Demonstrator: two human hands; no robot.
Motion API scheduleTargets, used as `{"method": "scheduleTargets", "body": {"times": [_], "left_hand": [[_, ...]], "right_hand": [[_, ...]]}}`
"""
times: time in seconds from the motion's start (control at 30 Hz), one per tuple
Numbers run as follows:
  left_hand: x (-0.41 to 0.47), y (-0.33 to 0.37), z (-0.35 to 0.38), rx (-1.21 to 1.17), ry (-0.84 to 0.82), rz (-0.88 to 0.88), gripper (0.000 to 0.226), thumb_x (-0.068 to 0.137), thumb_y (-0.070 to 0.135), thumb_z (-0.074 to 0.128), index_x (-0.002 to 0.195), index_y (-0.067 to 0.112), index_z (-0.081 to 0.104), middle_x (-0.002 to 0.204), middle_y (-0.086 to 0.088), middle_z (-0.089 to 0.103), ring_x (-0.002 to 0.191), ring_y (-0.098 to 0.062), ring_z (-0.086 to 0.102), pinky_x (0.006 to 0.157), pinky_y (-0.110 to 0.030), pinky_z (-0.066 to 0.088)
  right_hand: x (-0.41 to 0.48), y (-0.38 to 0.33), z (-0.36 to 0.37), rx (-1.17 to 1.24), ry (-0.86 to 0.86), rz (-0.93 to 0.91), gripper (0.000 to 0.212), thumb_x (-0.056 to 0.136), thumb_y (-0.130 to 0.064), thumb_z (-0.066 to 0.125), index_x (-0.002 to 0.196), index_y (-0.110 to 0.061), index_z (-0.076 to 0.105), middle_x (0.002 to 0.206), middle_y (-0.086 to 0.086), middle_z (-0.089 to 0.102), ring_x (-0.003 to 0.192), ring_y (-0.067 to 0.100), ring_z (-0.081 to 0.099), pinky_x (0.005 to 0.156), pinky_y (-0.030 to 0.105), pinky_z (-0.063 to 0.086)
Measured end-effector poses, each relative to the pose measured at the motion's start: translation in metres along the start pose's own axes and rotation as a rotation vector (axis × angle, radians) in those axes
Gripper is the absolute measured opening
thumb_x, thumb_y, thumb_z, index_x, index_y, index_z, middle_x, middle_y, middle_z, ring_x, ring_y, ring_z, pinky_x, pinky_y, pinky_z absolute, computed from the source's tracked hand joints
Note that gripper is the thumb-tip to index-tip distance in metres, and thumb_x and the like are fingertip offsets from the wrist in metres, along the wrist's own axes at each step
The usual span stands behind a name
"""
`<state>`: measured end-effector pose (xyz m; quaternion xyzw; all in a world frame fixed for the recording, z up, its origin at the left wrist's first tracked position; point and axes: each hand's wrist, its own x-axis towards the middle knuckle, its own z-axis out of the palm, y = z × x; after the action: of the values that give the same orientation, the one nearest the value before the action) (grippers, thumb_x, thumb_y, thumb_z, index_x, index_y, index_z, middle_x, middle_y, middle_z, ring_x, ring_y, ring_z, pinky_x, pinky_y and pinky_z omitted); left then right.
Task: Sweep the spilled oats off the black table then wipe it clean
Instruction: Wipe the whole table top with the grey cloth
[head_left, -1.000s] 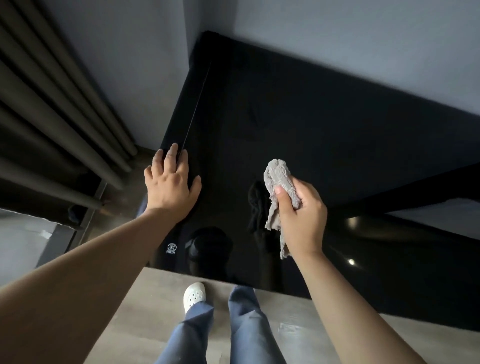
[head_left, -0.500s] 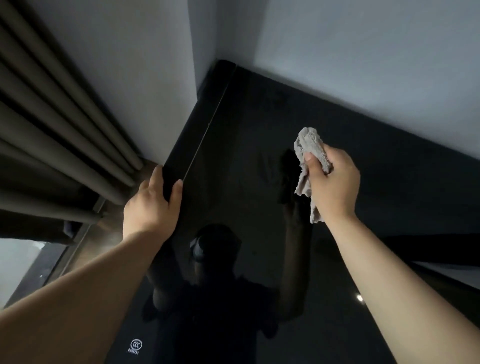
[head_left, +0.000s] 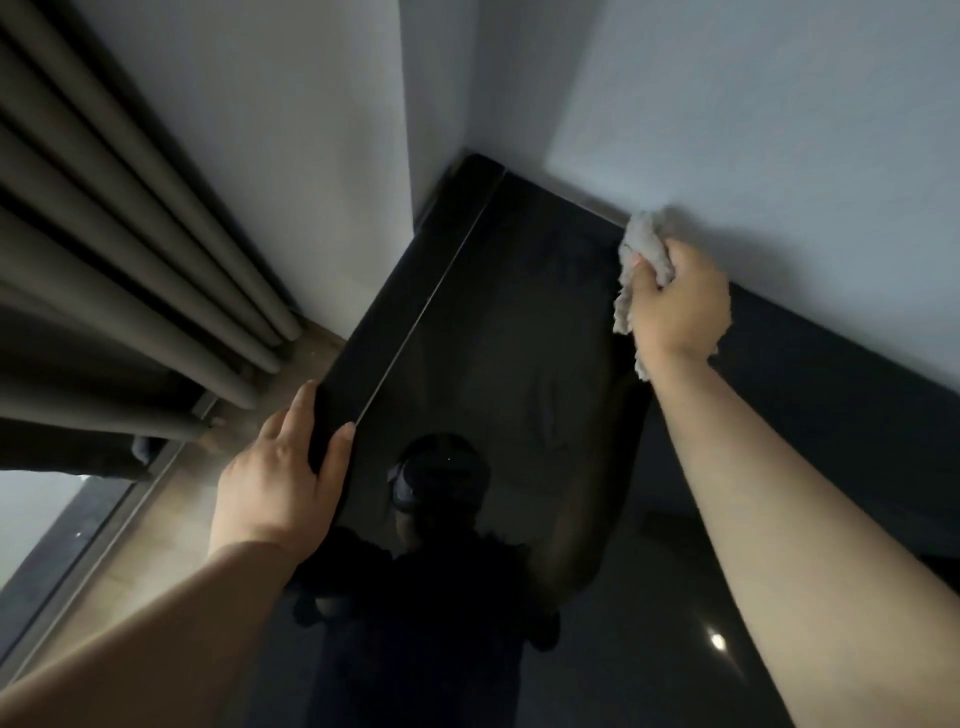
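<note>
Count: 1 black table, 1 cloth, 2 bare hands, 1 curtain, 2 wall faces. The table is a flat glossy slab with a straight thin left edge and a squared far-left corner. Its top is mirror-like, showing a dark reflection of the person and one small light spot at the table's near right. The cloth is light grey, nubbly and crumpled into a wad at the table's far edge, right where the top meets the wall. The right hand has its fingers curled tight around the wad, and a ragged tail hangs out below the fist toward the table's left. I cannot tell whether the cloth actually touches the top, as the hand covers the contact. The left hand is at the table's left edge with the thumb on the top surface. Its fingers are close together down the side face, clamping the edge between them. The surface is too dark to make out any oats on it. The walls are plain, matte, pale grey and meet in a corner just beyond the table's far-left corner. The curtain is brown-grey, in rounded tubular folds left of the table, over a strip of pale wood-look floor.
</note>
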<state>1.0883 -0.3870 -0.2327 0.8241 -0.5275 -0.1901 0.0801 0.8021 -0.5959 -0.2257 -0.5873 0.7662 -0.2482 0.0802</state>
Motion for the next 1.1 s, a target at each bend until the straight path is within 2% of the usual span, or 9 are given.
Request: {"method": "scheduleTargets", "body": {"times": [0.13,0.23,0.37,0.47,0.6,0.73,0.87,0.93,1.1], "left_hand": [[-0.001,0.001,-0.003,0.005,-0.005,-0.005,0.069,0.089,0.058,0.031,0.145,0.020,0.037,0.129,-0.012,0.058,0.100,-0.041,0.061,0.078,-0.043,0.049],[-0.001,0.002,-0.003,0.002,-0.006,-0.007,0.069,0.088,0.058,0.030,0.146,0.020,0.036,0.131,-0.012,0.057,0.102,-0.041,0.061,0.079,-0.044,0.048],[-0.001,0.002,-0.002,0.002,0.003,-0.013,0.070,0.087,0.058,0.031,0.145,0.019,0.038,0.130,-0.013,0.057,0.103,-0.042,0.060,0.080,-0.045,0.048],[-0.001,0.001,0.000,0.003,0.019,-0.015,0.070,0.087,0.059,0.030,0.144,0.019,0.039,0.131,-0.012,0.057,0.104,-0.042,0.060,0.082,-0.045,0.048],[0.000,0.000,0.000,0.010,0.029,-0.005,0.071,0.087,0.060,0.029,0.144,0.019,0.039,0.131,-0.012,0.057,0.105,-0.042,0.060,0.082,-0.045,0.048],[-0.002,0.003,-0.002,-0.002,0.021,-0.012,0.073,0.087,0.060,0.028,0.145,0.018,0.038,0.132,-0.013,0.056,0.108,-0.041,0.059,0.084,-0.045,0.048],[-0.001,0.002,-0.003,-0.001,0.005,-0.008,0.071,0.088,0.059,0.028,0.146,0.018,0.036,0.134,-0.014,0.055,0.110,-0.041,0.057,0.085,-0.044,0.047],[-0.002,0.002,-0.002,0.004,0.000,-0.003,0.070,0.089,0.059,0.028,0.146,0.018,0.036,0.133,-0.014,0.055,0.110,-0.041,0.057,0.084,-0.044,0.046],[-0.002,0.000,-0.003,0.000,-0.022,0.008,0.071,0.090,0.060,0.025,0.148,0.019,0.031,0.134,-0.014,0.053,0.110,-0.041,0.056,0.086,-0.044,0.045]], "right_hand": [[-0.065,-0.006,-0.023,0.124,-0.252,-0.319,0.026,0.084,-0.024,0.063,0.110,-0.021,0.067,0.106,-0.004,0.067,0.097,0.016,0.062,0.084,0.034,0.051],[-0.072,0.001,-0.048,0.271,-0.476,-0.313,0.017,0.085,-0.027,0.066,0.100,-0.023,0.072,0.086,-0.007,0.071,0.077,0.006,0.066,0.072,0.032,0.054],[-0.016,0.009,-0.038,0.143,-0.109,-0.151,0.023,0.087,-0.034,0.057,0.100,-0.019,0.069,0.089,0.001,0.070,0.084,0.021,0.066,0.073,0.032,0.050],[0.012,-0.002,-0.009,0.001,0.006,-0.002,0.017,0.093,-0.035,0.053,0.096,-0.022,0.064,0.092,-0.002,0.065,0.093,0.023,0.062,0.070,0.029,0.043],[-0.020,-0.025,0.007,-0.084,-0.019,-0.123,0.026,0.089,-0.036,0.058,0.111,-0.024,0.063,0.111,-0.002,0.064,0.105,0.024,0.056,0.079,0.037,0.048],[-0.103,-0.024,-0.011,0.083,-0.184,-0.367,0.034,0.082,-0.022,0.068,0.116,-0.021,0.066,0.119,-0.003,0.064,0.104,0.020,0.057,0.086,0.028,0.044],[-0.144,-0.020,-0.047,0.442,-0.425,-0.161,0.019,0.086,-0.024,0.066,0.105,-0.024,0.071,0.098,-0.012,0.069,0.094,0.004,0.064,0.084,0.029,0.052],[-0.129,-0.008,-0.059,0.456,-0.277,-0.039,0.018,0.088,-0.027,0.064,0.104,-0.024,0.070,0.096,-0.010,0.069,0.092,0.006,0.065,0.082,0.029,0.052],[-0.101,0.009,-0.038,-0.053,-0.079,0.051,0.047,0.084,-0.057,0.055,0.112,-0.020,0.061,0.114,-0.001,0.060,0.109,0.025,0.054,0.077,0.037,0.047]]}}
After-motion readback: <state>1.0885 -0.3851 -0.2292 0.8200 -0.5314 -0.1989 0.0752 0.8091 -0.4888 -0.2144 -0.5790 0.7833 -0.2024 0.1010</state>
